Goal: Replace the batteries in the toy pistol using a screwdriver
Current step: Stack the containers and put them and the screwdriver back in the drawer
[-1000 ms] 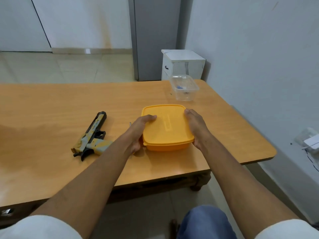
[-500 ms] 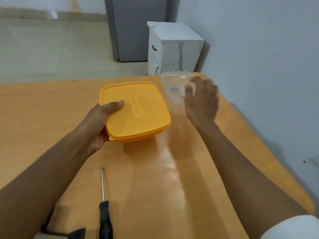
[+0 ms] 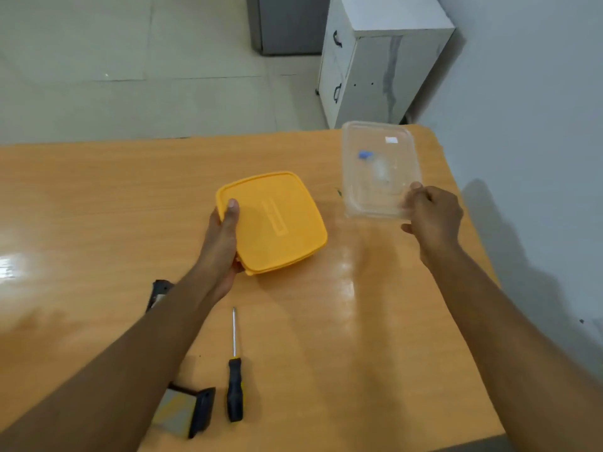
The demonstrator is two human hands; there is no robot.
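My left hand (image 3: 222,243) grips the left edge of a yellow lidded box (image 3: 274,223) on the wooden table (image 3: 98,197), thumb on its lid. My right hand (image 3: 432,216) pinches the near right corner of a clear plastic container (image 3: 378,171) that holds a small blue item (image 3: 365,154). A black-handled screwdriver (image 3: 235,386) lies near the table's front, tip pointing away. The toy pistol (image 3: 192,409) lies beside it, mostly hidden under my left forearm; its muzzle (image 3: 160,290) shows farther up.
A white drawer cabinet (image 3: 375,60) stands on the floor beyond the table's far right corner, next to a grey appliance (image 3: 287,24). A wall runs along the table's right edge.
My right hand has taken hold of the clear container's near corner. My left hand keeps its hold on the yellow box. The view has tilted further down over the table.
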